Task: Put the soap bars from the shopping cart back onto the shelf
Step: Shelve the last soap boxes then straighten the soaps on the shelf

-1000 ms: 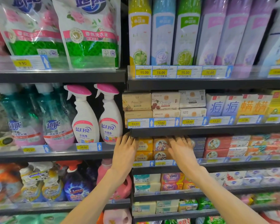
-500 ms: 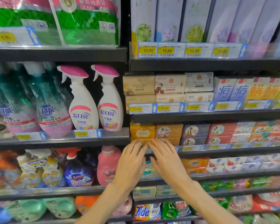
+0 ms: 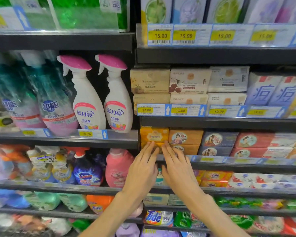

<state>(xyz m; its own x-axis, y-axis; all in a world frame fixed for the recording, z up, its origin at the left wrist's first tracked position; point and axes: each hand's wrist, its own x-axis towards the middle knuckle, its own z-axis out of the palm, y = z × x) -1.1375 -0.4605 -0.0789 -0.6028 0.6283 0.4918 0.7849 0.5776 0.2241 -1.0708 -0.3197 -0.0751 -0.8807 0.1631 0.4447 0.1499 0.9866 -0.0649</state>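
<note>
Progress status: yellow soap bars (image 3: 154,136) are seated in a two-high stack at the left end of the shelf (image 3: 229,165), directly beneath the tier carrying the 13.80 price tags (image 3: 171,110). The upper bar shows its full front face; the lower bar is mostly covered by the fingers, with only its top edge in view. Both hands carry nothing. The left hand (image 3: 142,170) and right hand (image 3: 176,170) are extended side by side with fingers (image 3: 148,151) straight and released, tips laid against the front of the lower yellow bar, apparently pressing it back into line. Whether contact is firm or light cannot be determined. Immediately right of the yellow stack stand the orange-brown boxed bars (image 3: 185,137), touching or nearly touching it. Judgement: this placement is at its squaring-up stage, with the item already on the shelf. The shopping cart is not in view, so the number of bars remaining to be returned cannot be established; further trips to the cart may be required.
</note>
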